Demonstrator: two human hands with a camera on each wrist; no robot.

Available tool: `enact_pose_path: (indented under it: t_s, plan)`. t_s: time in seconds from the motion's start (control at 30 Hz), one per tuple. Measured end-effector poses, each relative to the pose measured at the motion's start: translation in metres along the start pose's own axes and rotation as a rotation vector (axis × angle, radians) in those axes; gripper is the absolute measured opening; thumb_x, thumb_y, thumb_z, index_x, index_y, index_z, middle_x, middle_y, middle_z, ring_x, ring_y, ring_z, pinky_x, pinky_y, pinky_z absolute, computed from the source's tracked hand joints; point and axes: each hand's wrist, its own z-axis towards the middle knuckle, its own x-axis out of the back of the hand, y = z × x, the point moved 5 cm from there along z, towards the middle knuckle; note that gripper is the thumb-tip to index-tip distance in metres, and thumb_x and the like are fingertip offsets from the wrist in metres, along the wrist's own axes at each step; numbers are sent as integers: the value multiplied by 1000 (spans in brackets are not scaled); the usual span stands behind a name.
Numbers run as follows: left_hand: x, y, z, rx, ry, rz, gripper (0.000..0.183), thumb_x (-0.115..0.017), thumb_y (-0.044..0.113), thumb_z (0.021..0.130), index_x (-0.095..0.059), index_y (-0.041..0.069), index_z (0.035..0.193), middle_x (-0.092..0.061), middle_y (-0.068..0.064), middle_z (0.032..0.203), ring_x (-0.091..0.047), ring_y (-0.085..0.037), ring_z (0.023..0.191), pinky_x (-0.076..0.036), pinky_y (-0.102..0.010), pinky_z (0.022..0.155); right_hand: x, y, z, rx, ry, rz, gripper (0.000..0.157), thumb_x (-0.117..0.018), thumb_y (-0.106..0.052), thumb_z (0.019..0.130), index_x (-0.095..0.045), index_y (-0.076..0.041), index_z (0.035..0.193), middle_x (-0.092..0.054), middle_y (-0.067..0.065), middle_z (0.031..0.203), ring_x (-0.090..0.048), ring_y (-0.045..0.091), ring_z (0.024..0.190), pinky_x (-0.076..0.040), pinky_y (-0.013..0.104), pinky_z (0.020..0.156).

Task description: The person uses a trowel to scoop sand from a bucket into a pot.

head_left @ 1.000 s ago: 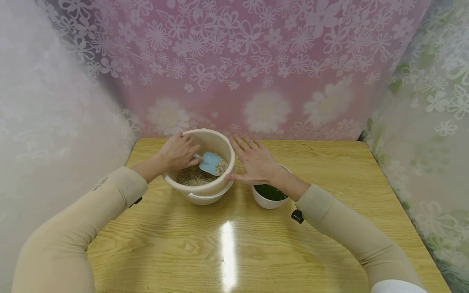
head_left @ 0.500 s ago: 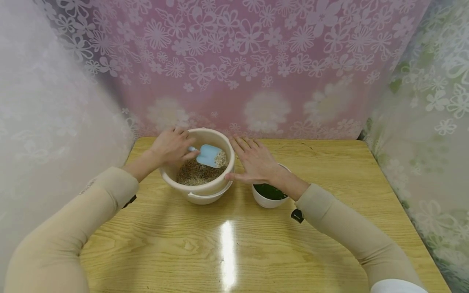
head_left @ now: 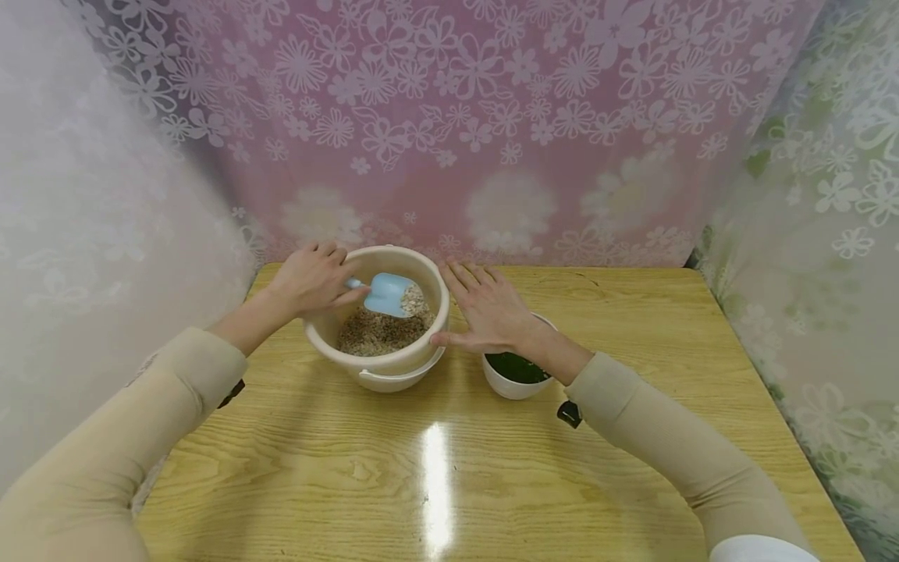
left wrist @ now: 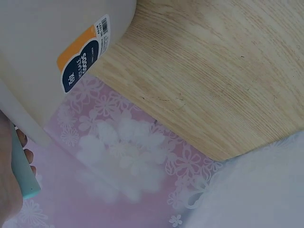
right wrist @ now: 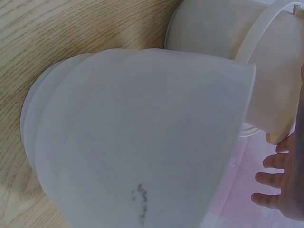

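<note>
My left hand (head_left: pixel 312 279) grips the handle of a light-blue scoop (head_left: pixel 385 293) above the left rim of a cream bucket (head_left: pixel 403 361). Pale flakes lie at the scoop's front, and a brownish, grainy material (head_left: pixel 379 334) covers the bucket's bottom. In the left wrist view the handle's end (left wrist: pixel 24 171) sticks out of the hand beside the bucket wall. With fingers spread straight, my right hand (head_left: pixel 488 308) touches the bucket's right rim. Beneath the right wrist stands a white pot (head_left: pixel 511 388) with dark green contents, partly hidden by the forearm; it fills the right wrist view.
The wood-patterned table (head_left: pixel 358 468) carries the bucket and pot near its back edge. A pink flowered curtain (head_left: pixel 449 187) hangs right behind, with pale sheets at both sides. The bucket's white handle (head_left: pixel 393 382) hangs down at its front.
My left hand has moved left and slightly up, drawing the scoop of flakes up from the grainy material toward the bucket's left rim. The right hand stays put.
</note>
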Motion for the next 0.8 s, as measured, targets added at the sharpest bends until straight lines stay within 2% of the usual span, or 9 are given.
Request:
enact_pose_path:
  t_s: [0.4,0.63,0.8]
  plan:
    - [10,3,0,-4,95,-3,50,-58,57,102,-65,8,101,-62,-11,81,-52,-27,71,-44,-36,64,0,1,0,-6,17,22,139,7,-106,69,-6,-14,171,-22,15,177,-32,39,160,-33,59,127]
    - [19,4,4,16,73,-53,51,-57,56,102,-72,7,111,-70,-15,93,-64,-31,83,-55,-43,76,-3,12,-10,-35,-21,83,127,-23,-103,80,-6,-17,171,-20,16,177,-26,41,162,-25,63,130]
    - [29,14,12,-23,151,-79,48,-62,53,100,-70,6,108,-71,-15,93,-67,-32,85,-57,-42,74,-1,25,-25,-53,-37,69,123,-29,-99,84,-6,-16,171,-16,15,178,-21,40,164,-23,61,131]
